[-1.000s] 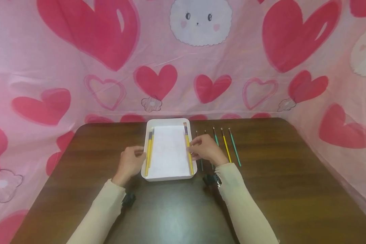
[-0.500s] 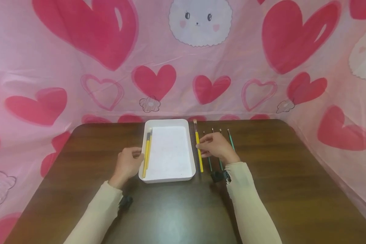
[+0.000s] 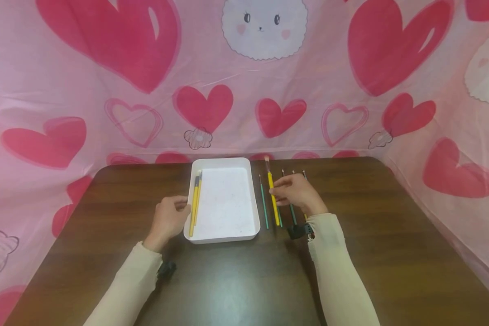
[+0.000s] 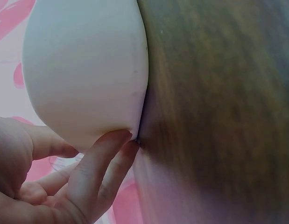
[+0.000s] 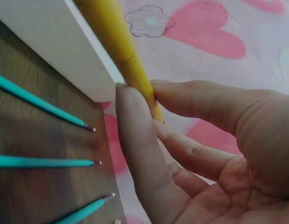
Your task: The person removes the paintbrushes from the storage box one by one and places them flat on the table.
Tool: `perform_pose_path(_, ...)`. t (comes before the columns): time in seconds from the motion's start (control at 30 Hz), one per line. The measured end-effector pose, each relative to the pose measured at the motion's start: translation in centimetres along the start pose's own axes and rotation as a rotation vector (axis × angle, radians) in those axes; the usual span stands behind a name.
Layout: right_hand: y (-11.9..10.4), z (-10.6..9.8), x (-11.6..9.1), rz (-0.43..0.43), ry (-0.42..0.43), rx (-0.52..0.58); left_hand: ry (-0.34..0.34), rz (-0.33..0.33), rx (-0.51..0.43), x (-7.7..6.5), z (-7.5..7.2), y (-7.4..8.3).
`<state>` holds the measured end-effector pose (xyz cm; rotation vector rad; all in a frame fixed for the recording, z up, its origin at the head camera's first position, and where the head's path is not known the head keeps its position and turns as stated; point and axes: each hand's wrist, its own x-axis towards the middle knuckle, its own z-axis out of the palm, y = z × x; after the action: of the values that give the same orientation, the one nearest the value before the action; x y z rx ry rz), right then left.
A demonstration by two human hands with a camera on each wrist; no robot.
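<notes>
My right hand (image 3: 295,190) pinches a yellow paintbrush (image 3: 268,174) between thumb and fingertips, bristles pointing away, just right of the white tray (image 3: 222,241). In the right wrist view the yellow handle (image 5: 118,44) runs up past the tray wall, raised over the table. My left hand (image 3: 169,219) holds the tray's left side; the left wrist view has its fingers (image 4: 95,161) against the outer wall and the thumb close to the rim. Inside the tray, two yellow paintbrushes (image 3: 194,203) lie along the left wall.
Right of the tray, a teal paintbrush (image 3: 264,203) lies on the brown table (image 3: 228,285), with several more thin brushes partly hidden behind my right hand. A pink cloth with hearts (image 3: 203,106) hangs behind the table's far edge.
My right hand has lifted the yellow paintbrush from the tray's right side and carried it right, over the thin brushes. My left hand stays at the tray's left side.
</notes>
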<state>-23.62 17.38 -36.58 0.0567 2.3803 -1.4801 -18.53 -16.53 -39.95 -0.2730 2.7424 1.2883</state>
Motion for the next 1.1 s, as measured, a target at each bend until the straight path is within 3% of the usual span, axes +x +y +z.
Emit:
perform_pose_path(0.47, 1.1, -2.1, -0.1, -0.006, 0.041, 0.015, -0.003, 0.006, 0.001, 0.1, 0.1, -0.1)
perform_pose_path(1.1, 2.9, -5.0, -0.2, 0.058, 0.204, -0.007, -0.003, -0.011, 0.001, 0.0, 0.0, 0.1)
